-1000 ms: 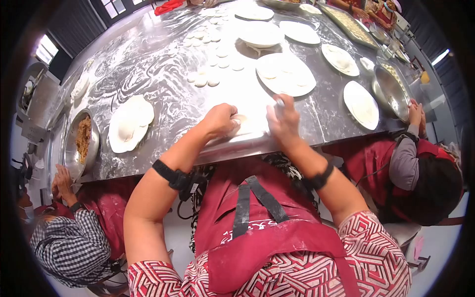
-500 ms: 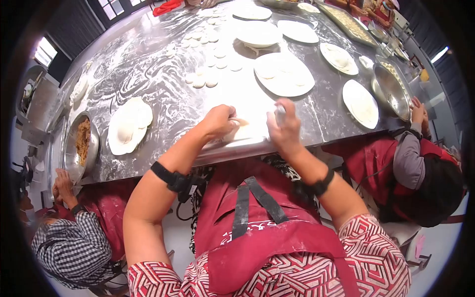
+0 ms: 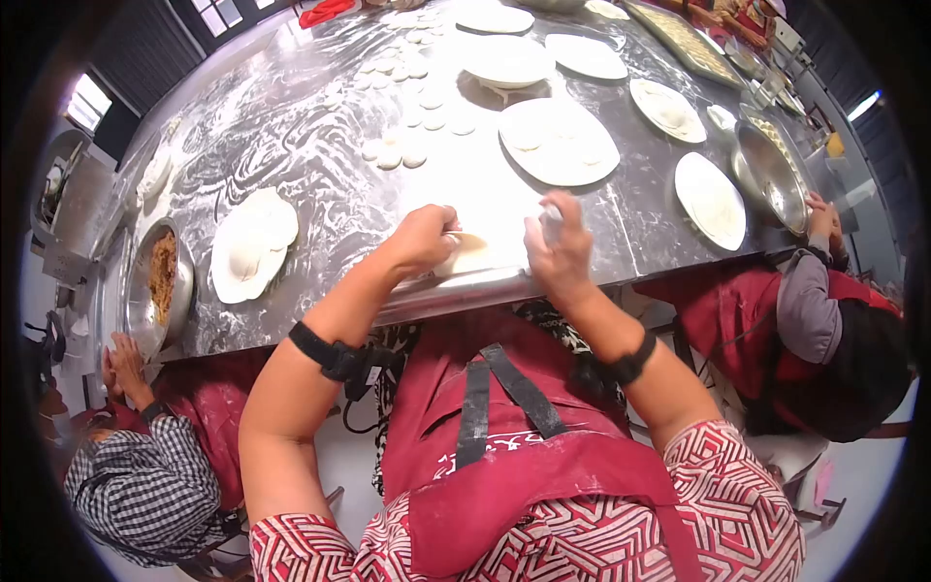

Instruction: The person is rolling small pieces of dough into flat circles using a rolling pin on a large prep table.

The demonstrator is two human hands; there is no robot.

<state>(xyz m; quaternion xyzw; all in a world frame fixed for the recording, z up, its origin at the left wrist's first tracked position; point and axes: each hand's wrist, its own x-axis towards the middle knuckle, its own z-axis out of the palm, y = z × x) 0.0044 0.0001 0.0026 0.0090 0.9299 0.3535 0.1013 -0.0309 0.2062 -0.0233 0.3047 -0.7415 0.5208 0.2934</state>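
My left hand is closed, pinching the edge of a thin dough wrapper close to the table's front edge. To its right, my right hand is wrapped round a short pale cylinder that looks like a small rolling pin; blur and glare hide most of it. The two hands are a little apart over the floured steel table. Beyond them lie several small dough rounds and a white plate with pale wrappers on it.
To the left are a plate of stacked wrappers and a steel bowl of brown filling. More plates and another bowl stand right. Co-workers sit close on both sides, one hand at the left bowl. A filled tray is farther back.
The wrapper shows a little more to the right of my left fingers. My right hand stays nearly in place, its grip still blurred. The view has shifted slightly.
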